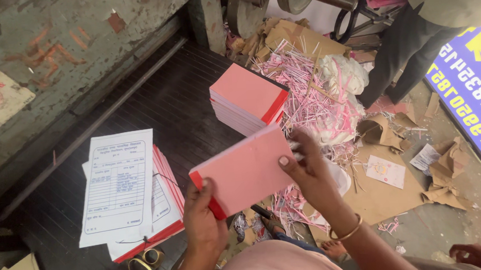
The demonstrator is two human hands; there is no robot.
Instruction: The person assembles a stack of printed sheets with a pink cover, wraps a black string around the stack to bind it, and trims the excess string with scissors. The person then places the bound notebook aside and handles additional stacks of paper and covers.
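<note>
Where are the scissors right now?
In the head view, the yellow-handled scissors lie at the lower left on the dark table, just below the stack of printed form pads and left of the left hand.

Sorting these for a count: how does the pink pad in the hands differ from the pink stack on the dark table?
The held pink pad is a single thin book, gripped by the left hand and right hand; the pink stack is several books piled up. The pad is lifted and tilted; the stack rests untouched on the dark table. Both have pink covers and a red spine edge.
</note>
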